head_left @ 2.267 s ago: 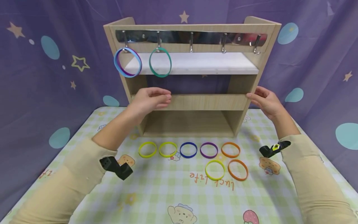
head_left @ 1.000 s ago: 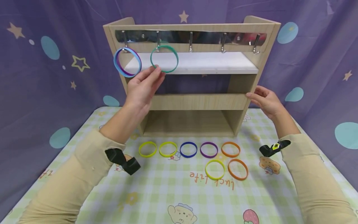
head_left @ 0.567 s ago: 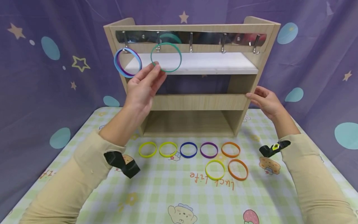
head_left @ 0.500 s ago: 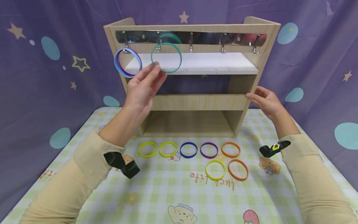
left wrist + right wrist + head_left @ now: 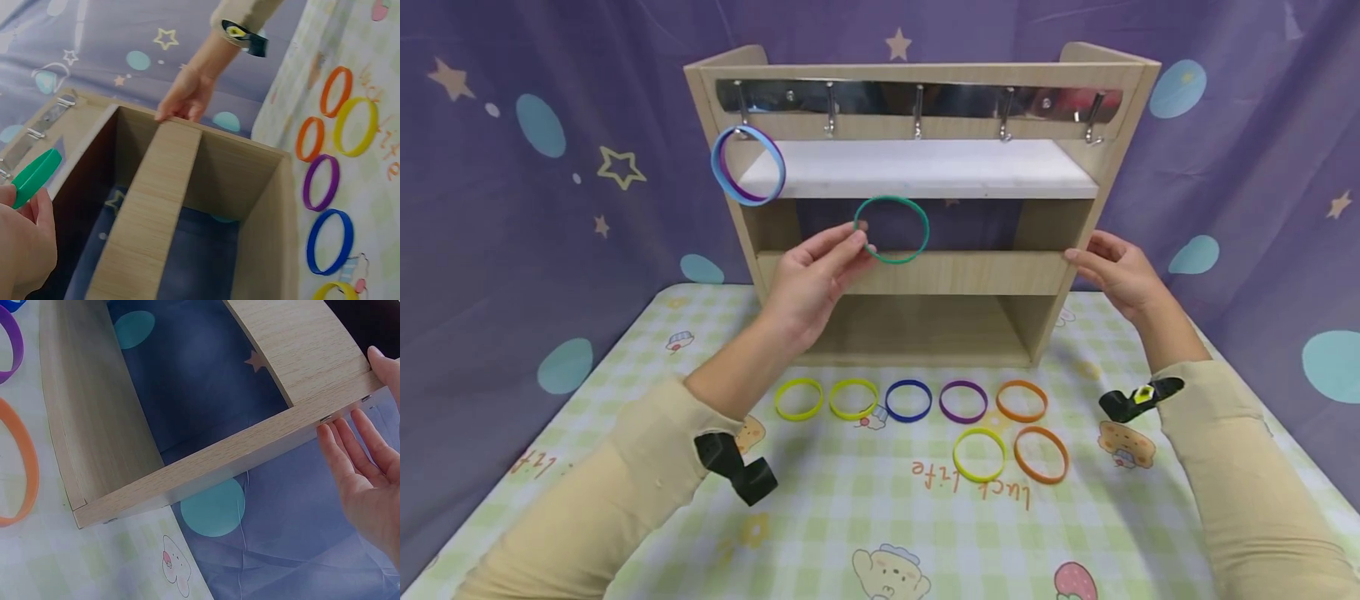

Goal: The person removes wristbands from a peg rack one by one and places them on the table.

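My left hand [image 5: 808, 287] pinches a green silicone wristband [image 5: 927, 229] between thumb and fingers, in front of the shelf's middle opening. In the left wrist view, the green band stands out from the fingertips at the left edge. My right hand [image 5: 1120, 271] grips the right side panel of the wooden shelf [image 5: 917, 273]. Seen from the right wrist, its thumb lies at the panel's front edge and the fingers [image 5: 369, 440] are against its outer face. A light blue wristband [image 5: 716, 171] and a purple one [image 5: 726, 167] hang together from the leftmost hook of the metal hook rail [image 5: 880, 98].
Several wristbands lie on the checked tablecloth [image 5: 820, 508] before the shelf: yellow [image 5: 777, 408], blue [image 5: 910, 420], purple [image 5: 964, 421] and orange [image 5: 1022, 419]. A yellow band [image 5: 979, 480] and an orange band [image 5: 1041, 481] form a nearer row. A purple curtain [image 5: 535, 250] surrounds the table.
My left hand took hold of the green wristband, drew it off the second hook and brought it down and to the right. The right hand stays on the side panel.
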{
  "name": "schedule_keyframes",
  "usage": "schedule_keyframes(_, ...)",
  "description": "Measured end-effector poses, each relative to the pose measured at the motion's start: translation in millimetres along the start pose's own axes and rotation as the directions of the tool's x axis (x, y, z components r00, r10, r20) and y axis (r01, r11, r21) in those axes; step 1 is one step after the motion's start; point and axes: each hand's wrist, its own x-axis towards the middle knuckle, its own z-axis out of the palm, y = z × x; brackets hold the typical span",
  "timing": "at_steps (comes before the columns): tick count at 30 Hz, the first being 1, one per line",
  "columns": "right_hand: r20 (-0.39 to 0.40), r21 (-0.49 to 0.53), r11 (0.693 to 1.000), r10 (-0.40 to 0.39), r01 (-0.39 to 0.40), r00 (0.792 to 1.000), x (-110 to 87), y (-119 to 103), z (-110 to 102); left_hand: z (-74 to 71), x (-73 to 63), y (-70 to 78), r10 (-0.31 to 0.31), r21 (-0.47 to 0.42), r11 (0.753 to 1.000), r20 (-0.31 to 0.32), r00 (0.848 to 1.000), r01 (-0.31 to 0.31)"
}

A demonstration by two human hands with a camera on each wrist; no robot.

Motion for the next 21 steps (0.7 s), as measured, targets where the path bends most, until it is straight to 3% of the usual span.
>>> schedule_keyframes(9, 0.001, -0.003, 1.000, 0.013, -0.013, 1.000, 0.7, 4.9, -2.5, -4.6, -4.1, -18.8, -0.077, 0.111, 0.991, -0.001, 0.997, 0.076)
schedule_keyframes(21, 0.001, 0.005, 1.000, 0.001, -0.001, 1.000, 1.0, 0.0, -1.7, -15.6, -11.4, -44.6, -0.172, 0.263, 0.950, -0.014, 0.985, 0.170)
